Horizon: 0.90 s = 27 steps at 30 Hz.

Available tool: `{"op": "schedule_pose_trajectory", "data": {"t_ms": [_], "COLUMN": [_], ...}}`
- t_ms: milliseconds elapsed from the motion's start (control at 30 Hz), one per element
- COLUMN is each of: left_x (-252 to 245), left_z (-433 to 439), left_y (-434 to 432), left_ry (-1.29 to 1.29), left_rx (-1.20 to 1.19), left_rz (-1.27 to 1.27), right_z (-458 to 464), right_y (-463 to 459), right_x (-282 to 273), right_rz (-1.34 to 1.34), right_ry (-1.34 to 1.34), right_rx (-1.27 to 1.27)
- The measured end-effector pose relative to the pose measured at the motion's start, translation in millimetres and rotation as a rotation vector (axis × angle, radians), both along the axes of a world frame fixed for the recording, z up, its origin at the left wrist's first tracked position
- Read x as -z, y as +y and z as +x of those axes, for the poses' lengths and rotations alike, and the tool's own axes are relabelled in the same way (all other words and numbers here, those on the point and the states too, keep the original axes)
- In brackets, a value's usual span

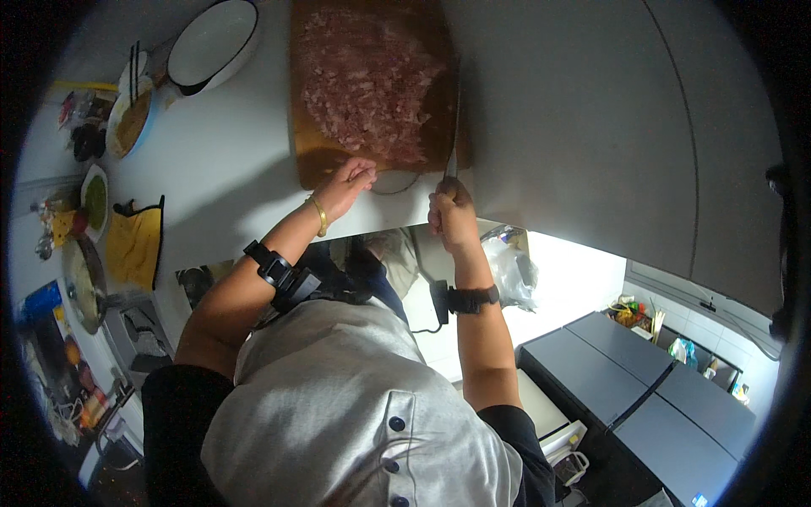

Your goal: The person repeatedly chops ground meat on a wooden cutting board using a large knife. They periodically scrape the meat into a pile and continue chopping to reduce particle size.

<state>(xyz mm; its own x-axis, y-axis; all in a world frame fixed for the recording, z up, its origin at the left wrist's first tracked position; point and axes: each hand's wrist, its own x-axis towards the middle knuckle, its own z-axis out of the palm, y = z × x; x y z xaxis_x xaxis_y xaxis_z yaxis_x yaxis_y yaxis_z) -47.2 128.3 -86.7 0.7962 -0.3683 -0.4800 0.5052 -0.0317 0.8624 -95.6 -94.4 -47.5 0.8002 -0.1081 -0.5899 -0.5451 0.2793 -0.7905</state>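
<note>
A wooden cutting board (pixel 310 166) lies on the white countertop, with a broad layer of minced raw meat (pixel 367 89) spread over it. My right hand (pixel 453 212) grips the handle of a kitchen knife (pixel 453 142). Its blade is seen nearly edge-on along the board's right side, apart from the bulk of the meat. Loosely curled, my left hand (pixel 347 185) is at the board's near edge, beside a metal loop handle (pixel 399 189). Nothing shows between its fingers; whether they touch the board I cannot tell.
Left of the board are a white dark-rimmed basin (pixel 215 44), a bowl of brown food (pixel 132 123) with chopsticks (pixel 134 73), a dish of green food (pixel 95 199), a yellow cloth (pixel 134 244) and a lidded pan (pixel 85 285). A grey cabinet surface (pixel 583 127) borders the right.
</note>
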Motion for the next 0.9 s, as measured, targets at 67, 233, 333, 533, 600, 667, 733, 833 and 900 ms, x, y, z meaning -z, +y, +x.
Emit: {"op": "schedule_pose_trajectory", "data": {"t_ms": [67, 233, 333, 533, 600, 667, 733, 833, 900], "left_x": [-1, 2, 7, 14, 18, 24, 31, 40, 42], "left_z": [-2, 7, 20, 63, 74, 83, 88, 93, 93], "left_y": [8, 24, 30, 56, 64, 68, 69, 68, 68], "left_ry": [-0.002, 0.015, 0.018, 0.040, 0.036, 0.072, 0.029, -0.037, -0.141], "left_rx": [0.027, -0.014, -0.045, -0.049, -0.043, -0.059, -0.047, -0.043, 0.016], "left_rz": [0.081, 0.122, 0.093, 0.035, 0.033, -0.022, -0.055, -0.067, 0.002], "right_z": [13, 30, 29, -3, -21, -35, -43, -44, -36], "right_y": [11, 40, 54, 54, 45, 42, 51, 78, 96], "right_x": [5, 6, -2, -22, -23, -19, -10, 1, 2], "right_rz": [0.129, 0.231, 0.161, -0.031, -0.078, -0.022, -0.048, 0.002, 0.121], "right_ry": [0.002, -0.027, -0.017, -0.060, -0.049, -0.002, 0.054, 0.157, 0.057], "right_rx": [-0.055, -0.133, -0.132, -0.008, 0.021, 0.062, 0.092, 0.077, 0.045]}}
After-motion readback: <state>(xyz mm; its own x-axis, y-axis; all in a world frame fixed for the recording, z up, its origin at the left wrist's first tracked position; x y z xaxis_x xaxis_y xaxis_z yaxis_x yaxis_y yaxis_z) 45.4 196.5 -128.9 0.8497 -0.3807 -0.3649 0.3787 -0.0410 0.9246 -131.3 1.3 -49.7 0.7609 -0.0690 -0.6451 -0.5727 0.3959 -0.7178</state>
